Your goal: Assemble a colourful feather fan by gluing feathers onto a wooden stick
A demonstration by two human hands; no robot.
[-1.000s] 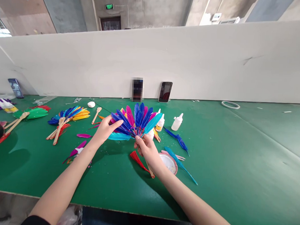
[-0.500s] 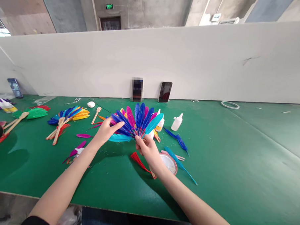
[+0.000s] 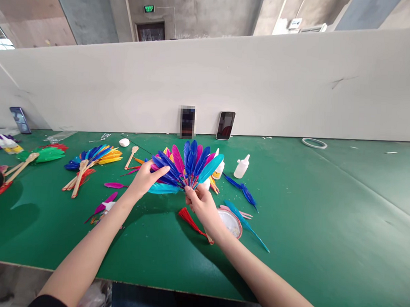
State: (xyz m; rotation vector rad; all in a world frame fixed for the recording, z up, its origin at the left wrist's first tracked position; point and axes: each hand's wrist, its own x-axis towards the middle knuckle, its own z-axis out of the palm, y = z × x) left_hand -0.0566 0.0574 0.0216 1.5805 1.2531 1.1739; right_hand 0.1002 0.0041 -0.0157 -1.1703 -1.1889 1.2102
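Note:
I hold a fan of bright feathers (image 3: 187, 165), blue, pink and turquoise, a little above the green table (image 3: 325, 208). My right hand (image 3: 202, 206) is closed round the fan's base where the quills meet, and a wooden stick with a red tassel (image 3: 187, 217) hangs below it. My left hand (image 3: 144, 178) pinches the dark blue feathers at the fan's left edge, thumb on top.
Two white glue bottles (image 3: 241, 167) stand just behind the fan. A small round dish (image 3: 232, 221) and loose blue feathers (image 3: 246, 193) lie to the right. Finished feather fans (image 3: 92, 156) with wooden handles lie at the left. Two phones (image 3: 225, 125) lean on the white partition.
Hardly anything has moved. My left thumb has shifted slightly along the blue feathers and the fan has tilted a touch.

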